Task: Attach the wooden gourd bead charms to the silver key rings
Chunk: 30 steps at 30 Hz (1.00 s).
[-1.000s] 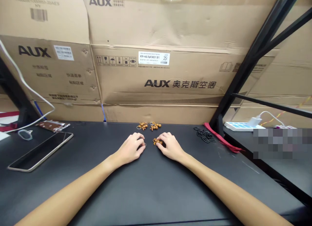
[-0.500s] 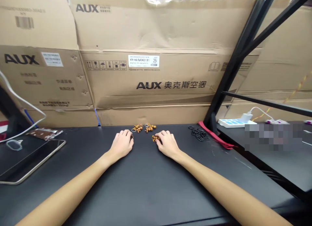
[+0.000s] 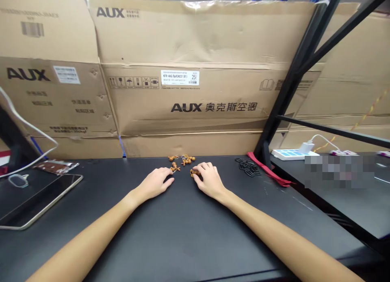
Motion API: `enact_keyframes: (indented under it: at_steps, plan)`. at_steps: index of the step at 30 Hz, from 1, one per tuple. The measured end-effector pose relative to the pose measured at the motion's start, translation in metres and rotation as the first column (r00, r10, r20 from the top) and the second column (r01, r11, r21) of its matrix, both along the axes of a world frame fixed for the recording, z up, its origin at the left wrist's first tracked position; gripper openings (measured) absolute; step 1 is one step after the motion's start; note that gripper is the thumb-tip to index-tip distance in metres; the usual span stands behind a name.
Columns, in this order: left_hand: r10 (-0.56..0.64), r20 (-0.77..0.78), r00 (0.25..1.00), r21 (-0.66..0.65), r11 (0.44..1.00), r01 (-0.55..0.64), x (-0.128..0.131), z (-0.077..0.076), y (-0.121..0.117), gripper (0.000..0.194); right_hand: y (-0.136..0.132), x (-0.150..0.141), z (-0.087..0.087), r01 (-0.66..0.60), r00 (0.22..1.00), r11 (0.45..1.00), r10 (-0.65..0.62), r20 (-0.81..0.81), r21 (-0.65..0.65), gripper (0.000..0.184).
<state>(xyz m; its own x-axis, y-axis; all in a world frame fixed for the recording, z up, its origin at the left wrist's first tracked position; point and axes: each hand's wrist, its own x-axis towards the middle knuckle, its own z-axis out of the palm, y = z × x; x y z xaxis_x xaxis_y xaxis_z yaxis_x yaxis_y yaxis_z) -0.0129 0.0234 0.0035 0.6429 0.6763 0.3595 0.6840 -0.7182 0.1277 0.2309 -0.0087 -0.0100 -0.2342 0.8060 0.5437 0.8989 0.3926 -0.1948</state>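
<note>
My left hand (image 3: 156, 182) lies low over the black table with fingers stretched and thumb apart. Its fingertips touch a small brown beaded keychain (image 3: 174, 168) with a metal ring. To the right, my right hand (image 3: 210, 179) has its fingers and thumb closed on another brown beaded keychain (image 3: 194, 173), partly covered by the hand. Just behind, two more bunches sit near the cardboard: a beaded keychain (image 3: 173, 158) on the left and a beaded keychain (image 3: 188, 159) on the right.
Black rings (image 3: 249, 168) lie in a pile beside a red strap (image 3: 268, 171) at right. A tablet (image 3: 39, 201), a brown wrapper (image 3: 56, 166) and a white cable (image 3: 33, 123) are at left. Cardboard (image 3: 189, 119) walls the back; a black metal frame (image 3: 282, 95) rises at right.
My left hand has shifted slightly right and its fingers have loosened and straightened. A keychain now shows at its fingertips. My right hand stays nearly where it was, on its keychain.
</note>
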Motion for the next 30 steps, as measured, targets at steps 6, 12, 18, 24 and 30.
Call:
enact_keyframes:
  at_steps: [6,12,18,24,30]
  plan:
    - [-0.175,0.099,0.98,-0.084,0.979,0.183,0.012,0.004,-0.024,0.017,-0.013,-0.009,0.004,-0.217,0.976,0.976,0.217,-0.016,-0.006,0.028]
    - [-0.203,0.179,0.963,-0.097,0.97,0.223,0.021,0.004,-0.031,0.015,-0.015,-0.011,0.003,-0.281,0.959,0.958,0.282,0.002,-0.055,0.014]
    - [-0.221,0.213,0.952,-0.126,0.96,0.251,0.019,0.007,-0.032,0.015,-0.017,-0.01,0.006,-0.283,0.959,0.956,0.284,-0.004,-0.071,0.014]
    - [-0.231,0.201,0.952,-0.11,0.96,0.256,0.018,0.006,-0.032,0.014,-0.016,-0.01,0.006,-0.322,0.947,0.943,0.321,-0.025,-0.086,0.007]
    - [-0.206,0.135,0.969,-0.01,0.978,0.209,0.02,0.004,-0.034,0.008,-0.015,-0.01,0.004,-0.385,0.922,0.919,0.379,-0.076,-0.087,0.008]
